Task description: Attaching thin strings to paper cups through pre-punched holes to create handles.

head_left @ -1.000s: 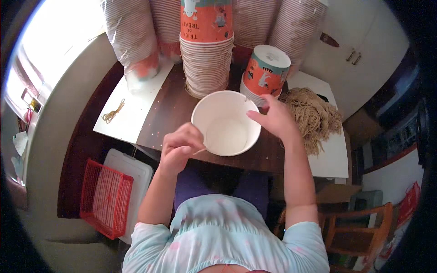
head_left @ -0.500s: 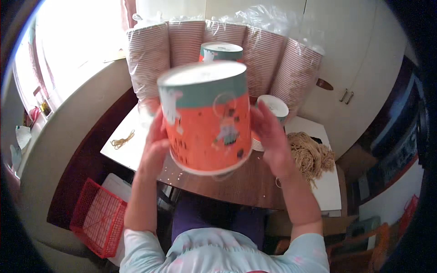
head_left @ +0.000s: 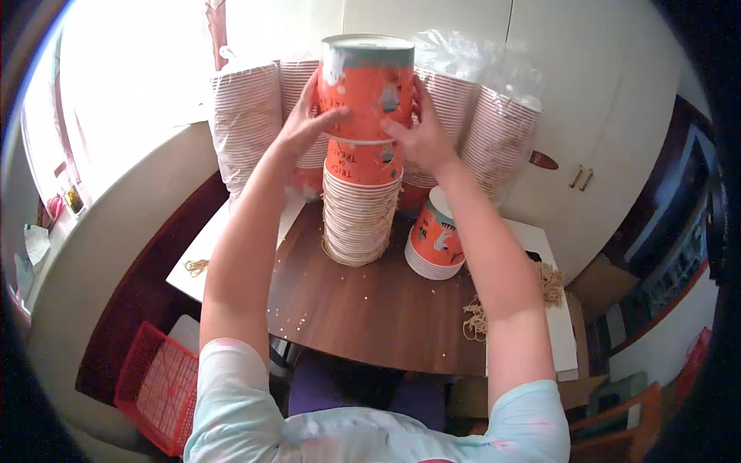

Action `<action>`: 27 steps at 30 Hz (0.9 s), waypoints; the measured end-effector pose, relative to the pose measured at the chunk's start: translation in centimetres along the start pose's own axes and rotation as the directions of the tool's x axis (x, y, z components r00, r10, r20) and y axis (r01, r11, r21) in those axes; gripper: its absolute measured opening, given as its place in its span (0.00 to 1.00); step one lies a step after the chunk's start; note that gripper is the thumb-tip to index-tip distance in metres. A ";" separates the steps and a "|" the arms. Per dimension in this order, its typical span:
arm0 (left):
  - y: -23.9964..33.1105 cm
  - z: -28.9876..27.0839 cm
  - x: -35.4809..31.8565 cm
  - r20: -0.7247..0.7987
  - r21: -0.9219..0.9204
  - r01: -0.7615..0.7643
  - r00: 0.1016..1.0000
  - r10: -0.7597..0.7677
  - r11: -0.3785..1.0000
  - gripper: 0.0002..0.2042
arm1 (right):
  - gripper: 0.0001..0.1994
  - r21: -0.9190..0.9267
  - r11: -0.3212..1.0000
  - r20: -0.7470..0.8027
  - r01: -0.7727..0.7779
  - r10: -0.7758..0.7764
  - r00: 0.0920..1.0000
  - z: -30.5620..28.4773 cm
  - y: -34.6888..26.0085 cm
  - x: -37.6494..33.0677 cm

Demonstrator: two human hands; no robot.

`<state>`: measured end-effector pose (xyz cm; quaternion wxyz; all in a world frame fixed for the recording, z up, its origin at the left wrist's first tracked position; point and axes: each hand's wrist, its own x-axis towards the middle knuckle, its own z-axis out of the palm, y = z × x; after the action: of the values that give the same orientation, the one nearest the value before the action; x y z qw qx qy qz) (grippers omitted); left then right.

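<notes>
Both hands hold an upside-down orange paper bucket (head_left: 366, 86) with a teal band, resting over the top of a tall stack of nested buckets (head_left: 356, 216) on the dark wooden table (head_left: 370, 309). My left hand (head_left: 310, 116) grips its left side. My right hand (head_left: 417, 131) grips its right side. A shorter stack of orange buckets (head_left: 438, 239) stands just right of the tall stack.
Long sleeves of striped paper cups in plastic (head_left: 247, 123) lean along the back wall. A pile of rubber bands (head_left: 549, 284) lies on white sheets at the right table edge. A red basket (head_left: 154, 386) sits on the floor at lower left; white cabinet doors (head_left: 587, 154) are at right.
One second ago I held a bucket mouth-up low over the table. I then turned it over, lifted it, and carried it away from me onto the top of the tall stack.
</notes>
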<state>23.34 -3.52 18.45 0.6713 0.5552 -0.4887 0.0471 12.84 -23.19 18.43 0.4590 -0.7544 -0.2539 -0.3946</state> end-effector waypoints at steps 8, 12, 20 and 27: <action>-8.0 1.3 -0.5 -0.019 -0.004 0.215 0.976 -0.215 0.977 0.47 | 0.44 -0.245 0.932 -0.030 -0.268 0.269 0.963 0.7 5.6 -2.6; -13.0 0.7 -4.4 -0.118 0.216 0.104 0.990 -0.079 0.971 0.47 | 0.43 -0.302 0.918 0.081 -0.257 0.294 0.952 1.7 6.4 -7.4; -9.4 5.5 -13.1 -0.202 0.777 -0.102 0.895 0.398 0.621 0.34 | 0.26 -0.925 0.351 -0.002 -0.145 0.378 0.926 -5.9 1.7 -15.4; -13.3 21.5 -18.6 -0.120 0.459 0.236 0.972 -0.203 0.856 0.56 | 0.19 -0.838 0.501 -0.036 -0.216 0.344 0.938 -7.7 4.7 -16.3</action>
<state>8.82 -16.70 -6.04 0.5336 0.7515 -0.3731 0.1060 4.46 -32.57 4.69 0.0866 -0.9364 0.0583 -0.3351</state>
